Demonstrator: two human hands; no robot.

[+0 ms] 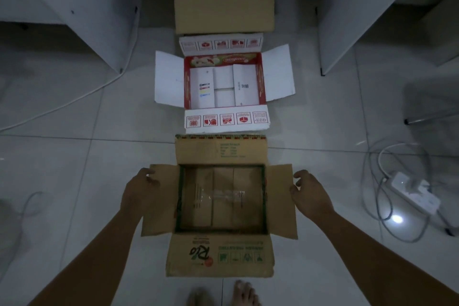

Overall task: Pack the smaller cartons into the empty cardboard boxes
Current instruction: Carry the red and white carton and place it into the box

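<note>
Three cardboard boxes stand in a row on the tiled floor. The nearest is a brown box point(219, 254) with all flaps spread open; its inside shows only a taped bottom. My left hand point(139, 191) rests on its left flap with fingers spread. My right hand point(309, 194) hovers at the edge of its right flap, fingers curled and apart. Beyond it lies a red-and-white box point(224, 58), open, with its white bottom flaps visible inside. Farthest stands a tall brown box point(223, 11), open at the top, its inside dark.
White furniture panels point(82, 12) stand at the left and at the right point(360, 7). A white power strip point(414, 194) with tangled cables lies on the floor at the right. A cable point(74, 97) runs across the left tiles. My bare feet point(244, 293) are just below the nearest box.
</note>
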